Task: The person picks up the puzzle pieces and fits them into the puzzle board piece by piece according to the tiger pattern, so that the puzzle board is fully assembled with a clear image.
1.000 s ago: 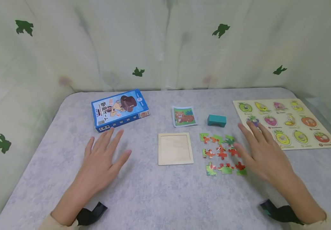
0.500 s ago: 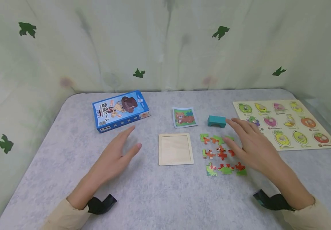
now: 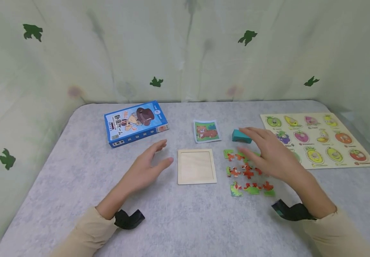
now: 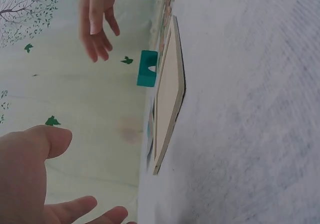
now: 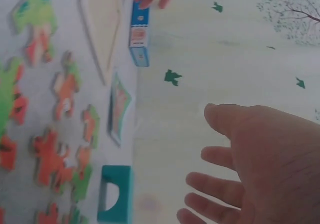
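Note:
My left hand (image 3: 143, 171) hovers just left of a square wooden puzzle tray (image 3: 197, 167), thumb apart from the fingers and nothing held. Over the upper right of several loose jigsaw pieces (image 3: 247, 172) floats my right hand (image 3: 271, 153), also holding nothing. The pieces are green and orange-red and lie in rows; the right hand hides some of them. A teal arch-shaped block (image 3: 240, 136) lies behind the pieces, partly covered by the right fingers in the head view. In the right wrist view the fingers stand apart from the block (image 5: 125, 194).
A bear picture card (image 3: 206, 131) lies behind the tray. At the back left is a blue game box (image 3: 136, 123). A fruit puzzle board (image 3: 323, 141) covers the right side of the table (image 3: 185, 221). A pale curtain (image 3: 185, 50) hangs behind.
Both hands have moved inward. My left hand has come right toward the wooden tray, and my right hand has gone left over the pieces toward the teal block. The objects have stayed put.

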`<state>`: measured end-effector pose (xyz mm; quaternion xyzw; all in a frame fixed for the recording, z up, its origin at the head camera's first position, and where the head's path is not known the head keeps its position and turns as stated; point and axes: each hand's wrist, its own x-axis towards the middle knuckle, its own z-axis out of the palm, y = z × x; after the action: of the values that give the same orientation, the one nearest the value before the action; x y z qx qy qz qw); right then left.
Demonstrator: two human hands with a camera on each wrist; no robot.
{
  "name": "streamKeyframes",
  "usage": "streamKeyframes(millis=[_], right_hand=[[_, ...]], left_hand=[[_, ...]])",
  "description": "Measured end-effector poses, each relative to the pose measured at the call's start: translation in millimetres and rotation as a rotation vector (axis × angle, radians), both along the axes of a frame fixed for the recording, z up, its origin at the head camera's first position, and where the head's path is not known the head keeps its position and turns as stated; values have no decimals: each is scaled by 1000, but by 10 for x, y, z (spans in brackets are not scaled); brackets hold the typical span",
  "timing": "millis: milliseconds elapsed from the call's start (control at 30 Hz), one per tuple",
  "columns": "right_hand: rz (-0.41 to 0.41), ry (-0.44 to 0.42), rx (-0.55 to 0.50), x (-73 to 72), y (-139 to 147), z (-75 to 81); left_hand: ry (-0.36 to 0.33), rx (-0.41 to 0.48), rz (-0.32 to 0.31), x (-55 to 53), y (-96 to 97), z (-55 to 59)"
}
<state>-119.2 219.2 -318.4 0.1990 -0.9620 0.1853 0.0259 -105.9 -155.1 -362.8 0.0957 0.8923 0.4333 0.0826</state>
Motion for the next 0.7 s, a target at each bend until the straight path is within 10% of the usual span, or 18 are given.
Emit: streamKeyframes(millis=[300,700], right_hand=[[51,-45,-84,-178,-147,89],[233,-164,-207,-410,-108,-219]], left_hand=[[26,76,1,-30,174,-69],[183,19,-96,-77,158,-249]])
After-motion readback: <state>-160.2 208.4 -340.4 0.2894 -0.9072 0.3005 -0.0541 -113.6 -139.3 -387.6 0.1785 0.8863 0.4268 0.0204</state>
